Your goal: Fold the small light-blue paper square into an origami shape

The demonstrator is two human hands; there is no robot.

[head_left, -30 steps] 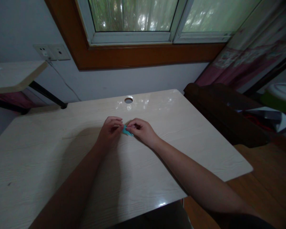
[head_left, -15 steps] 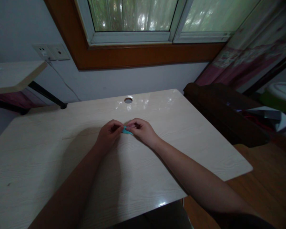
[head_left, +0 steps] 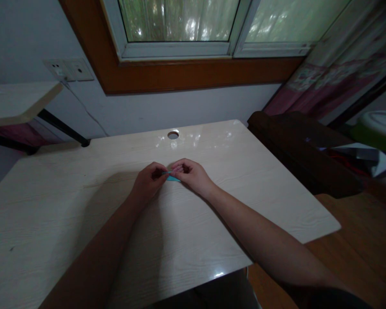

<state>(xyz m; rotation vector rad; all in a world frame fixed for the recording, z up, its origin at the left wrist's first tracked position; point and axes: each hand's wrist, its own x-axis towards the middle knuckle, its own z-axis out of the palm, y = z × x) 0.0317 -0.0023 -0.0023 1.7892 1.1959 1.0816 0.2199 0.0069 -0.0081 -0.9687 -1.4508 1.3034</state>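
Between my two hands is a small turquoise piece that looks like folded paper (head_left: 173, 178), just above or on the pale wood-grain table (head_left: 193, 231). My left hand (head_left: 149, 179) pinches its left side between thumb and fingers. On the other side, my right hand (head_left: 191, 174) grips it with thumb and fingertips close to the left ones. A thin turquoise edge shows between the fingertips, and a pointed part sticks out below the right thumb. The fingers hide the rest of the piece.
Near the table's back edge is a round cable hole (head_left: 173, 135). A raised shelf (head_left: 22, 103) on black legs stands at the back left, with a white cord (head_left: 86, 110) behind. Dark wooden furniture (head_left: 296, 150) borders the right side.
The turquoise piece has tilted slightly in my fingers, so a thin edge now shows at the top. My left fingertips have shifted a little; both arms stay almost where they were.
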